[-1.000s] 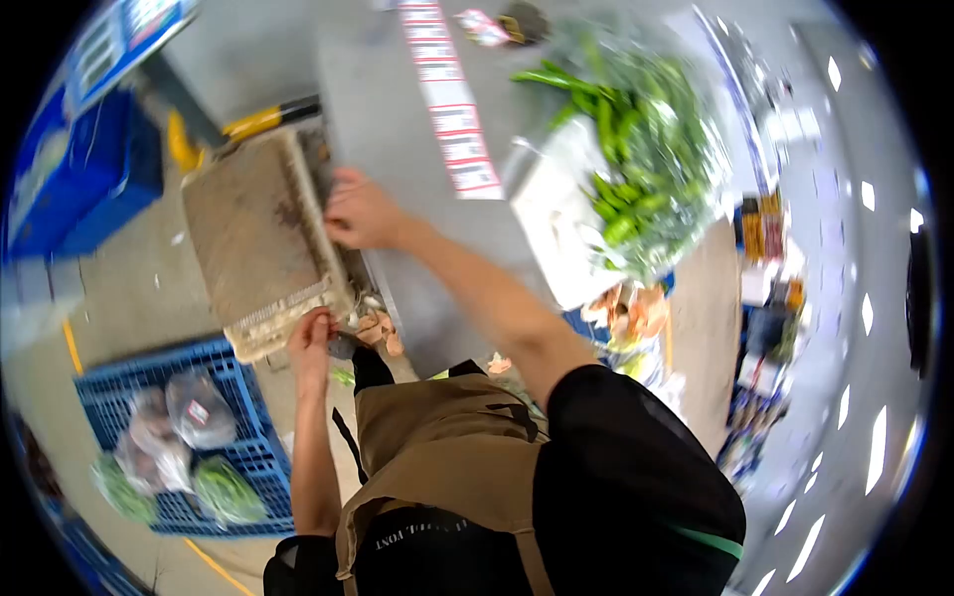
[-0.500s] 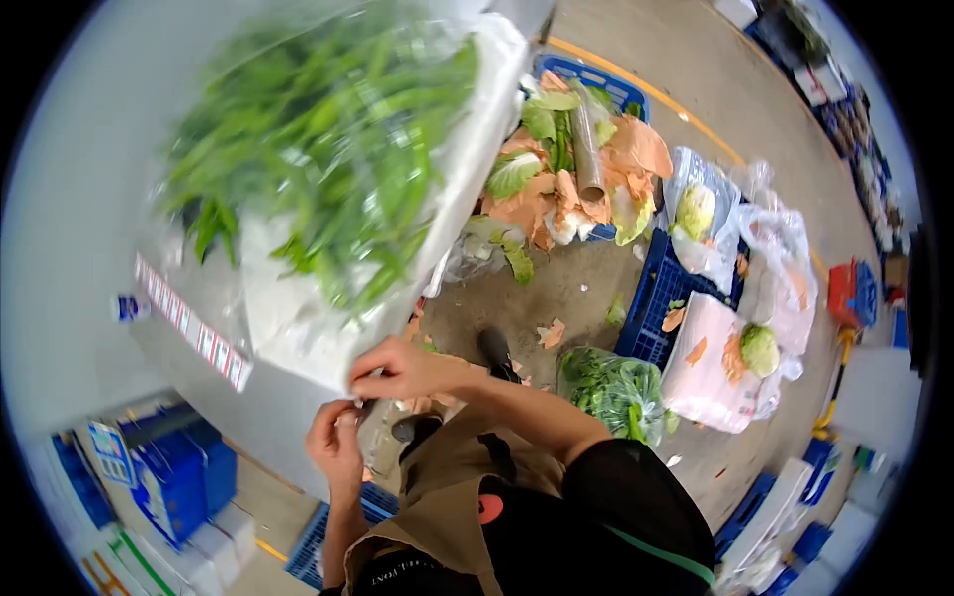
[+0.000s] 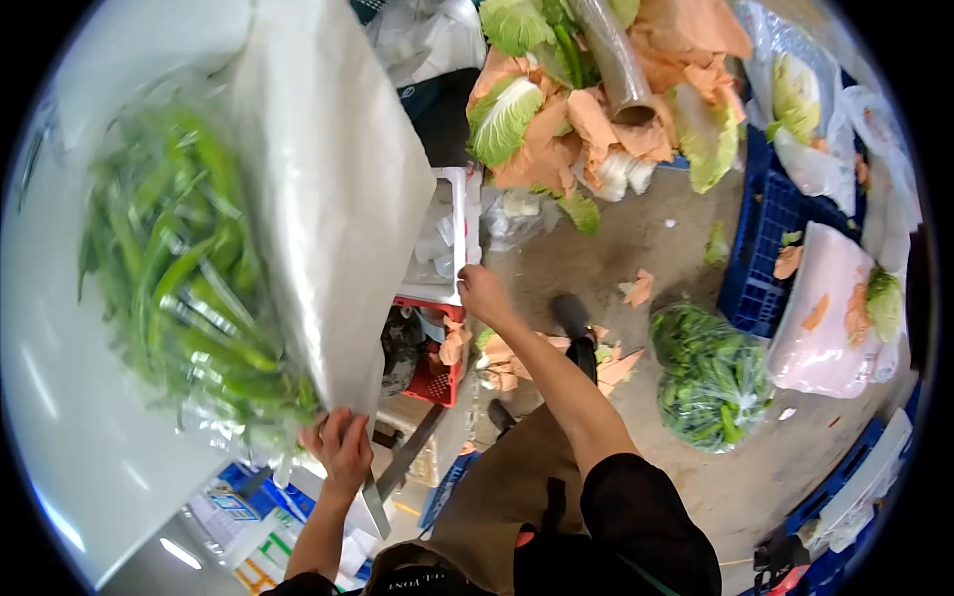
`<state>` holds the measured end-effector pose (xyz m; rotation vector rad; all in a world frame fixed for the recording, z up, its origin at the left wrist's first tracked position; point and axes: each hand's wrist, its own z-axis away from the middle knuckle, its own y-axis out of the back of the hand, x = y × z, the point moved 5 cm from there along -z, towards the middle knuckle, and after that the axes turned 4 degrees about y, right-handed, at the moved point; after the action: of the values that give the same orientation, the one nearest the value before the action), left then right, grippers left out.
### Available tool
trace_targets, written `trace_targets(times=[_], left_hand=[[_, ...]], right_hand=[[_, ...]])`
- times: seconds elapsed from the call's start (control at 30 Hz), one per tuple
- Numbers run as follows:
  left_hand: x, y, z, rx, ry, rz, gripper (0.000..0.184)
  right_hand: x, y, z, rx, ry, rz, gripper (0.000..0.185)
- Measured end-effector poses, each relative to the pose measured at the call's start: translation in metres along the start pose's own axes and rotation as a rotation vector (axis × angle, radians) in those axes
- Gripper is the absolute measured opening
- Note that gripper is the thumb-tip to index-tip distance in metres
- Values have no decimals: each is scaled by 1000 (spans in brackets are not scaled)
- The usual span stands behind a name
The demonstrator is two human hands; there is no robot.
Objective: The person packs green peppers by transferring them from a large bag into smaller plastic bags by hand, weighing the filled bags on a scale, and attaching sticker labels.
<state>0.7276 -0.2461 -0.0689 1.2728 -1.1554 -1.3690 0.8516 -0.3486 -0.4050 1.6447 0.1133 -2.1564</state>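
A clear plastic bag of long green peppers (image 3: 189, 248) lies on the pale tabletop, beside a white sheet (image 3: 328, 189). My left hand (image 3: 340, 449) is at the bag's near end by the table edge, its fingers curled on the gathered plastic. Lower down, beside the table, my right hand (image 3: 484, 294) has its fingers closed at the rim of a white box (image 3: 459, 223) that holds clear plastic pieces. The exact grip of its fingertips is partly hidden. Under the white box shows a red crate (image 3: 437, 385) with dark contents.
Cabbage leaves, orange paper and a cardboard tube (image 3: 618, 70) are heaped at the top. On the floor stand a bag of leafy greens (image 3: 711, 377), a blue crate (image 3: 760, 238) and a pink-white plastic bundle (image 3: 825, 308). Paper scraps (image 3: 638, 288) lie near my feet.
My hands were close together at the table corner; now they are apart, the right down at the white box, the left at the pepper bag. The view has shifted, bringing the red crate into sight.
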Motion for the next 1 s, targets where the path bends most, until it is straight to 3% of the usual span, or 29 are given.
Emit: trace_targets(times=[0.1,0.2,0.3,0.4,0.43,0.5,0.7,0.8,0.87,1.0], left_hand=[[-4,-12,6,-45,-28,-45,25],[0,-15,5,-84,-55,-93,25],[2,-18,5,-140,-88,-165,24],[2,-17,3,-177,-75,-86,29],[0,-18,7,-155,-88,-87,29],[-2,-20,11,-122,-71,-99,28],[-4,-22,16,-109,-113,-130,25],[-7,-21,19,-115,-100,-125,27],[-5,-20,16,-109,-89,-133,25],[-1,-17,9,-127,-65,-130,24]], right_hand=[[10,-56,-47,-119,177,65,22],[9,-87,-101,-14,336,177,14],[12,-100,-144,296,418,407,13],[51,-131,-159,199,276,510,24],[71,-145,-160,69,208,408,19],[92,-168,-151,-245,174,535,14],[88,-174,-138,37,64,377,13],[63,-170,-136,-55,138,479,14],[22,-173,-115,62,368,419,13],[-63,-174,-5,-59,806,201,7]])
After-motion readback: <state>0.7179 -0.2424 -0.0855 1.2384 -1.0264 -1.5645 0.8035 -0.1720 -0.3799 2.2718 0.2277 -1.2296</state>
